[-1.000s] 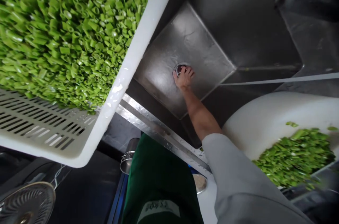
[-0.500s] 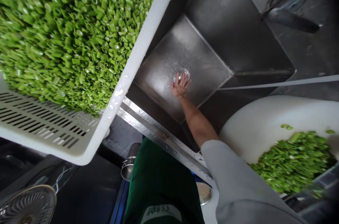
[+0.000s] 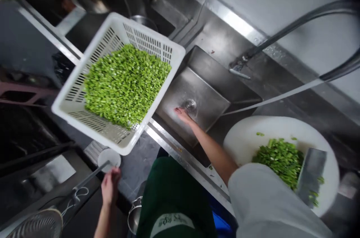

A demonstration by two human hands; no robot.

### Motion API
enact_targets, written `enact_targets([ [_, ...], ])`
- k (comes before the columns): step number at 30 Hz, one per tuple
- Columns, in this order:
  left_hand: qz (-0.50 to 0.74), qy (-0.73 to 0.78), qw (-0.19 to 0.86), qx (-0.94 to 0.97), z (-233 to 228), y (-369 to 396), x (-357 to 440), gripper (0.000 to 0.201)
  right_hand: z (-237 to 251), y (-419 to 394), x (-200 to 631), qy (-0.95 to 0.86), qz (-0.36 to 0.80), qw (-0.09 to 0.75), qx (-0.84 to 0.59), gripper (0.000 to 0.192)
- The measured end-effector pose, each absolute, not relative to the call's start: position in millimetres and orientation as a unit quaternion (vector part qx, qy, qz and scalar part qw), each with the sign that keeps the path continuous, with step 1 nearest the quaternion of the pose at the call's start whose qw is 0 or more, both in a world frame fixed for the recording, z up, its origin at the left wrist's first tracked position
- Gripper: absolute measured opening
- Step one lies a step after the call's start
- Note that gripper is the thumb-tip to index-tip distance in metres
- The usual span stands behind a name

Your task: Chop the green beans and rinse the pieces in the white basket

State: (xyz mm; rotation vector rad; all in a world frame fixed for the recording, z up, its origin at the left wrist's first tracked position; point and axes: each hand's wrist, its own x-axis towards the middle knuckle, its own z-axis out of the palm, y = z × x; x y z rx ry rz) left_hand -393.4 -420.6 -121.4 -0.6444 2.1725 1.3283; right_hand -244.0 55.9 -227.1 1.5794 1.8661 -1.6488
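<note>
My right hand (image 3: 183,114) is low in the steel sink (image 3: 208,90), just left of the round drain (image 3: 191,105). Its fingers are stretched out, and I see nothing in it. Down at the lower left hangs my left hand (image 3: 110,185), apart from everything around it, its fingers loosely bent and slightly blurred, with no object visible in them. A white slotted plastic basket (image 3: 62,108), partly filled with chopped green stalks (image 3: 126,84), stands tilted in view, overlapping the sink's left side.
Right of the sink, a round white cutting board (image 3: 239,133) bears more chopped greens (image 3: 278,161) and a cleaver (image 3: 312,172). A faucet (image 3: 239,69) and a pale hose (image 3: 281,99) reach over the sink. A fan (image 3: 36,225) stands lower left; a metal pot (image 3: 135,217) sits below.
My view has pulled back and up. My right hand has shifted left off the drain, which its fingers covered before. My left hand has come into view at the lower left.
</note>
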Motion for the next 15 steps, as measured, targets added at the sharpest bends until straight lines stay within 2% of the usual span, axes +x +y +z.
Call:
enact_targets([
  [3,0.643,0.704,0.250,-0.171,-85.9,-345.5,-507.8,0.064,-165.6,20.6,-285.1,0.480,-0.745,-0.022,0.463,0.062],
  [5,0.676,0.668,0.280,-0.136,-59.9,-290.0,-568.0,0.058,-127.4,-3.1,-317.9,0.392,-0.814,-0.070,0.422,0.068],
  [7,0.664,0.687,0.261,-0.140,-40.7,-242.5,-600.4,0.036,-96.6,-21.8,-350.6,0.400,-0.802,-0.092,0.433,0.063],
  [8,0.653,0.709,0.223,-0.147,-34.8,-224.6,-605.5,0.034,-85.0,-27.8,-364.5,0.414,-0.782,-0.108,0.454,0.056],
  [12,0.614,0.750,0.183,-0.164,-33.9,-206.1,-577.3,0.047,-65.1,-32.0,-375.3,0.424,-0.713,-0.174,0.530,0.027],
  [15,0.622,0.746,0.170,-0.165,-48.2,-233.9,-538.5,0.051,-72.6,-41.9,-326.8,0.417,-0.700,-0.183,0.551,0.021],
])
